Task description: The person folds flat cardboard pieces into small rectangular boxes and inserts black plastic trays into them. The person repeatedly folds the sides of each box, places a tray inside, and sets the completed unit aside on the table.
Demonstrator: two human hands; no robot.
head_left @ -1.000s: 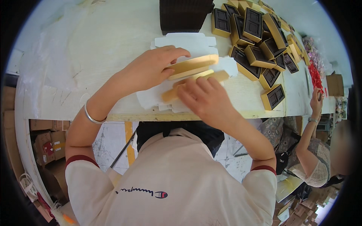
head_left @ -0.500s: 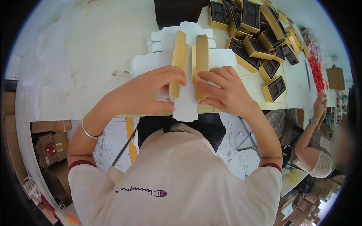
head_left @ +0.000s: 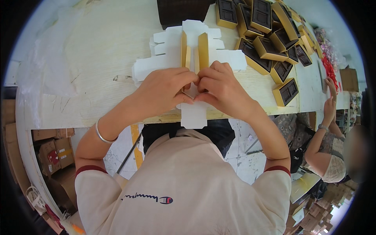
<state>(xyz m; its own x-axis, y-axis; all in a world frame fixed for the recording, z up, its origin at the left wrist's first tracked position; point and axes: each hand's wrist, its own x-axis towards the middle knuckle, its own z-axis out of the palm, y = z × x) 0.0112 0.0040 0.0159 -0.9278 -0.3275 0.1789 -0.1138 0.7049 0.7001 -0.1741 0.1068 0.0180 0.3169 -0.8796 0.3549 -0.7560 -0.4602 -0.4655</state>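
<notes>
A die-cut cardboard box blank [head_left: 194, 118], white inside with gold side panels, lies on the worktable in front of me. Its two long gold walls [head_left: 203, 49] stand up side by side, with a white strip between them. At the near end of the left wall, my left hand [head_left: 165, 84] is closed on the blank, thumb and fingers pinching a small end flap. Mirroring it, my right hand [head_left: 222, 87] grips the near end of the right wall. Both sets of fingertips almost meet over the strip, and the flaps are partly hidden by them. A white end tab hangs past the table edge.
More flat white blanks [head_left: 156, 64] lie stacked beneath. A dark brown box [head_left: 182, 13] stands beyond them. Gold boxes with dark inserts [head_left: 270, 51] are piled at the far right. Another person [head_left: 323, 152] works at the right. Cartons [head_left: 55, 150] sit under the table at left.
Both hands have come together toward the middle. The gold walls now stand more upright, and their near-end flaps are bent inward. The other person's hands have shifted.
</notes>
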